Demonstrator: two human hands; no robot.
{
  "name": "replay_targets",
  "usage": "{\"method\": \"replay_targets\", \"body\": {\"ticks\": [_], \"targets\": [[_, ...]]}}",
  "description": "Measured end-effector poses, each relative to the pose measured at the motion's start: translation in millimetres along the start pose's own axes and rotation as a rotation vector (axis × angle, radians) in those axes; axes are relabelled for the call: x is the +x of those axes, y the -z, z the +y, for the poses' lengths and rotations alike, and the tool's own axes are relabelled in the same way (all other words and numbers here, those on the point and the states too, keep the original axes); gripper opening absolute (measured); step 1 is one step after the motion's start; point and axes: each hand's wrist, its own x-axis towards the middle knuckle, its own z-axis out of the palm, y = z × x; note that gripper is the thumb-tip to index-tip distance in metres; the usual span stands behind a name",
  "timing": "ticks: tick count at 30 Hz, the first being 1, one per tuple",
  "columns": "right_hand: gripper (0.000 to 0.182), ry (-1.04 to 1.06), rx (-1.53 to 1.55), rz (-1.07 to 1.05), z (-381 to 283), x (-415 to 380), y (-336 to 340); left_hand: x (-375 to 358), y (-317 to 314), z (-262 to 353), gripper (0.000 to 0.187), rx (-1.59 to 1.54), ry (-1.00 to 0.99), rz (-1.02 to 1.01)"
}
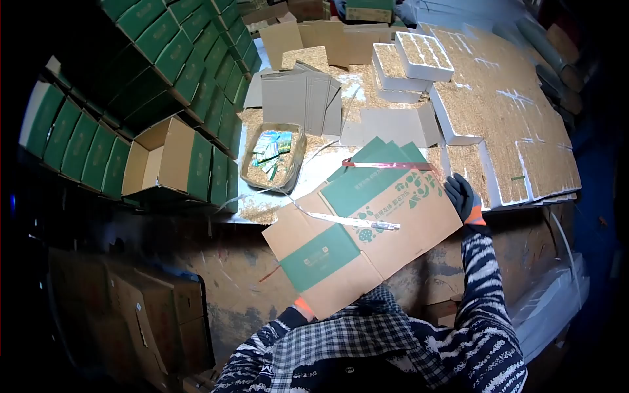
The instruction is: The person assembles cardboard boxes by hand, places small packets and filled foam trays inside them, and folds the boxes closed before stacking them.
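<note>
A flattened brown-and-green carton (409,223) lies slanted in front of my body, printed with green plant shapes. My right hand (462,196), in a dark grey glove, grips its right edge. My left hand (304,308) is under the carton's lower left part; only an orange cuff shows, and its fingers are hidden. Green flat carton pieces (377,157) stick out beyond the far edge. A red-and-white strap (386,165) crosses them, and a pale strip (354,221) lies across the printed carton.
A tub (296,160) with bright packets stands behind the carton. Green boxes (196,52) are stacked at left, beside an open box (152,160). White trays of tan grainy material (426,56) cover the right side. Grey cardboard sheets (288,98) stand mid-table; brown cartons (154,314) sit lower left.
</note>
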Motion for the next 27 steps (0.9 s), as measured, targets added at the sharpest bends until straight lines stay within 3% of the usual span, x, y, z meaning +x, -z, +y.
{"method": "replay_targets", "body": {"ticks": [1,3,5,7,9,10,14,16,17,19,21,22,23,25,27], "targets": [[0.042,0.0,0.15,0.256,4,-20,9,4,2,-1,0.044,0.032,0.012,-0.011],[0.043,0.165,-0.057,0.622,23,-80,16,7,13,4,0.043,0.106,0.04,-0.049],[0.045,0.186,-0.037,0.754,78,-136,5,7,32,7,0.042,0.19,0.066,-0.103],[0.047,-0.142,0.24,0.888,140,-175,-42,5,51,17,0.042,0.281,0.092,-0.18],[0.056,0.002,-0.645,0.378,204,-198,-65,1,72,35,0.041,0.388,0.131,-0.303],[0.061,0.139,-0.935,0.119,180,-191,-119,-2,83,48,0.04,0.47,0.153,-0.384],[0.061,0.018,-0.777,0.169,213,-193,-137,-45,111,154,0.039,0.934,0.206,-0.815],[0.061,-0.031,-0.695,0.191,210,-187,-140,-132,85,275,0.037,1.03,0.119,-0.856],[0.061,-0.044,-0.668,0.195,208,-185,-140,-144,95,297,0.032,1.021,0.091,-0.79],[0.06,-0.063,-0.622,0.204,204,-181,-141,-153,111,324,0.032,1.003,0.01,-0.696],[0.06,-0.071,-0.588,0.211,199,-179,-141,-135,101,305,0.031,1.219,0.125,-0.712],[0.06,-0.074,-0.575,0.212,197,-176,-141,-132,98,298,0.034,1.368,0.121,-0.844],[0.06,-0.074,-0.563,0.216,194,-176,-140,-132,107,302,0.034,1.372,0.114,-0.85],[0.06,-0.071,-0.545,0.225,189,-173,-139,-135,123,337,0.038,0.717,-0.248,-1.03],[0.06,-0.074,-0.525,0.229,182,-172,-139,-122,107,373,0.042,0.657,-0.577,-0.624]]}}
